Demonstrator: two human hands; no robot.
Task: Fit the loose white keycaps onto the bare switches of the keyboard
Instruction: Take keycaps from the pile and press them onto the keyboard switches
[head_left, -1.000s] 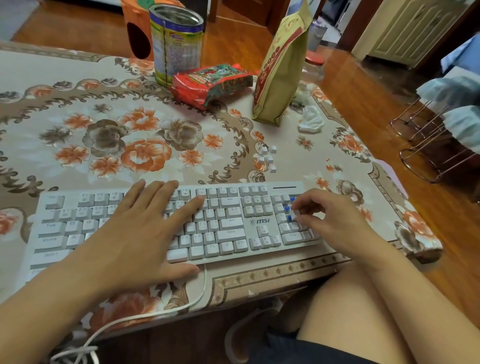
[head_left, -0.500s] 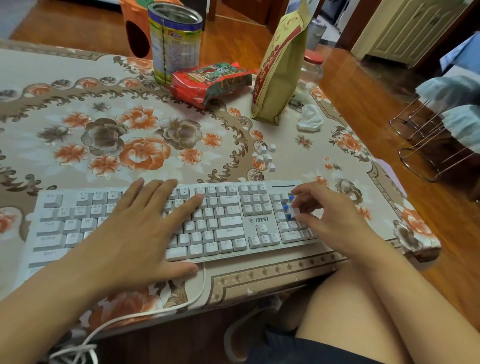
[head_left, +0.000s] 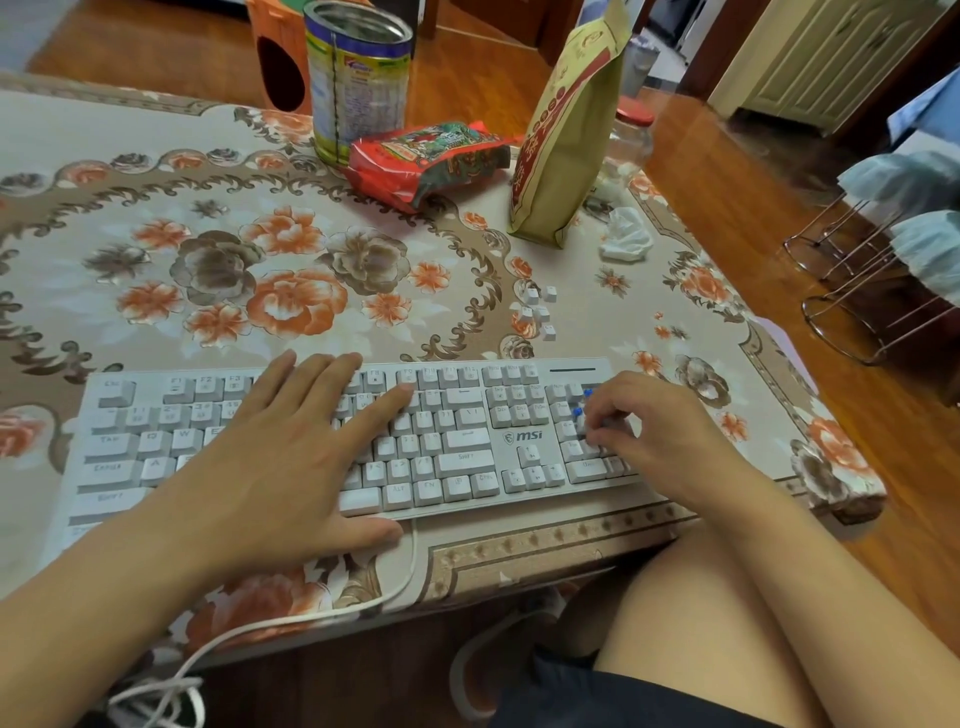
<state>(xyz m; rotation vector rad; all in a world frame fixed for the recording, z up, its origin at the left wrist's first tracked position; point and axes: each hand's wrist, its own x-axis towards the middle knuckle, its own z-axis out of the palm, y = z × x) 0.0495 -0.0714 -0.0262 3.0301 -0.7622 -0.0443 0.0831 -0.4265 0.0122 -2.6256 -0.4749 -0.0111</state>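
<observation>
A white keyboard (head_left: 470, 436) lies along the near edge of the table. My left hand (head_left: 291, 457) rests flat on its middle, fingers straight and spread. Over the number pad at the right end, my right hand (head_left: 660, 431) has its fingers curled down and pinches a white keycap (head_left: 605, 423) against the switches. Two bare blue switches (head_left: 586, 395) show just left of its fingertips; others may be hidden under the hand. Several loose white keycaps (head_left: 537, 312) lie on the cloth just beyond the keyboard.
A floral tablecloth (head_left: 208, 270) covers the table. At the back stand a tin can (head_left: 356, 78), a red snack packet (head_left: 431, 156), a tall yellow bag (head_left: 569, 130), a jar (head_left: 631, 140) and a crumpled tissue (head_left: 626, 236). The keyboard cable (head_left: 291, 618) hangs off the front edge.
My right hand's fingers have curled lower onto the number pad with the keycap. My left hand has stayed flat on the keyboard.
</observation>
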